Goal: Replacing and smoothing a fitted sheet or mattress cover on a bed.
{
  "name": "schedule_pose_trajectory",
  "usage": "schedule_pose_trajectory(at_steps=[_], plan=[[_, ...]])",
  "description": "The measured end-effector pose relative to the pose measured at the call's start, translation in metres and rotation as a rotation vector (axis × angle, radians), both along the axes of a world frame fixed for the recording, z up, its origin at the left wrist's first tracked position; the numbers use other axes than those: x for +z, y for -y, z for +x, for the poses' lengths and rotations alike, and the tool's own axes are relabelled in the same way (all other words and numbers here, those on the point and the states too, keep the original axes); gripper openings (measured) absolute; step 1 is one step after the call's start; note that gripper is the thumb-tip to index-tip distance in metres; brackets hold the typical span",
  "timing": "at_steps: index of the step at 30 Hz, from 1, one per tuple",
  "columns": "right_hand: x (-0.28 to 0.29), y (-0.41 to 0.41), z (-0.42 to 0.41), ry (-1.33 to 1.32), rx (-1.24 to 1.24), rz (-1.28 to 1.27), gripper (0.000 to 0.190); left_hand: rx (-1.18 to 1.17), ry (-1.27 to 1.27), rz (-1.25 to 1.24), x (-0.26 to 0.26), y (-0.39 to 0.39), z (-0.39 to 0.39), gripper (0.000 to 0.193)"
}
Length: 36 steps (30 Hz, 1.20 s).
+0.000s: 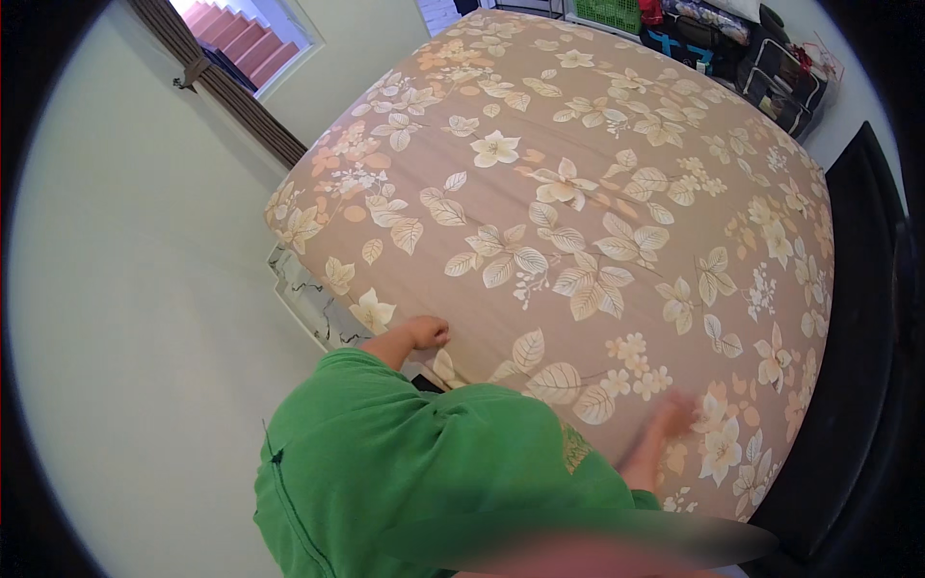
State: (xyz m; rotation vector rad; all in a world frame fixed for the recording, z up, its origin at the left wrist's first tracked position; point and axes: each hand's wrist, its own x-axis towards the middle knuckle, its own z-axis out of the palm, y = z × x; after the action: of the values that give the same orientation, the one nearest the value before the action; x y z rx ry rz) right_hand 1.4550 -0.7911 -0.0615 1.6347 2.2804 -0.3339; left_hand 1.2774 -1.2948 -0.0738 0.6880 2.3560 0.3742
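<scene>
A mattress wears a taut brown bedsheet (506, 209) printed with cream and peach flowers and leaves. My left hand (431, 332) rests on it near the close edge, fingers curled in; no object shows in them. Farther right, motion blurs my right hand (677, 415), which is over or on the sheet close to the headboard end. Its finger positions and any contact with the cloth are unclear. Long, faint wrinkles run across the middle of the sheet.
A black headboard (838, 347) borders the right side. At left stand a pale wall (144, 289) and a tied brown curtain (238, 101). Marble-patterned panelling (311, 300) meets the bed's left corner. Bags (780, 87) and a green basket (611, 13) stand beyond the far edge.
</scene>
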Motion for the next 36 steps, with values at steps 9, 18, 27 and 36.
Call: schedule_pose_trajectory(at_steps=[9, 18, 27, 36], plan=[[-0.028, 0.319, -0.167, -0.782, 1.426, -0.508, 0.038, -0.418, -0.452, 0.090, 0.004, -0.051, -0.173, 0.053], [-0.027, 0.221, -0.159, -0.095, -0.308, 0.207, 0.057, 0.076, -0.208, -0.608, 0.020, 0.186, -0.192, 0.078], [-0.023, 0.359, -0.226, -0.802, 1.313, -0.139, 0.049, -0.298, -0.127, -0.358, 0.041, 0.189, -0.199, 0.083], [-0.072, 0.358, -0.248, -0.076, 0.058, 0.398, 0.064, -0.203, -0.195, -0.407, 0.030, 0.303, -0.265, 0.082]])
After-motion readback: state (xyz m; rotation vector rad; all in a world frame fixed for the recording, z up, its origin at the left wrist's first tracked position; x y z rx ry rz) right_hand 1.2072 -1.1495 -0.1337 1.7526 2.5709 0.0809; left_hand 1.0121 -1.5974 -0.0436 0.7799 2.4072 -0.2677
